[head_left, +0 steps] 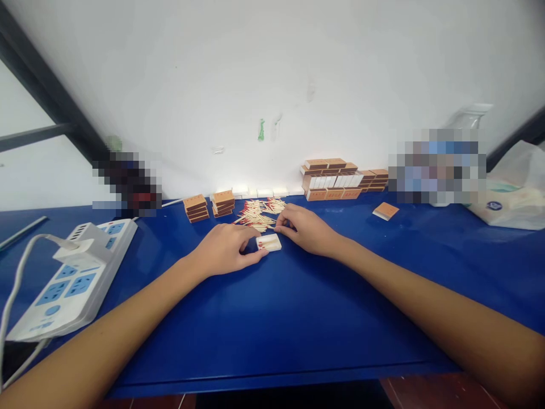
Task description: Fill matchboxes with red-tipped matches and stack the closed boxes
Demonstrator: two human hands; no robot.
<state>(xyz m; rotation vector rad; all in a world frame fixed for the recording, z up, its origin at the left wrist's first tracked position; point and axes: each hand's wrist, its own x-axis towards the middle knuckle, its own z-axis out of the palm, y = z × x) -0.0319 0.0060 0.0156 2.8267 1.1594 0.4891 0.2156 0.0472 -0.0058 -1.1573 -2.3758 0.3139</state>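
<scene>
A small white matchbox tray (275, 246) lies on the blue table with a few red-headed matches in it. My left hand (225, 248) grips its left end between thumb and fingers. Just behind the tray is a loose pile of matches (256, 215), their red heads mostly toward the back and left. At the pile's right front edge, my right hand (304, 228) is closed in a pinch, with what looks like the end of a matchstick at its fingertips. The fingers partly cover the pile's right side.
Two short stacks of matchboxes (196, 208) stand left of the pile. White trays (264, 192) line the wall. A larger matchbox stack (327, 180) is at the back right, with one matchbox (385, 211) apart. A power strip (85, 278) lies left, a tissue pack (511, 199) right.
</scene>
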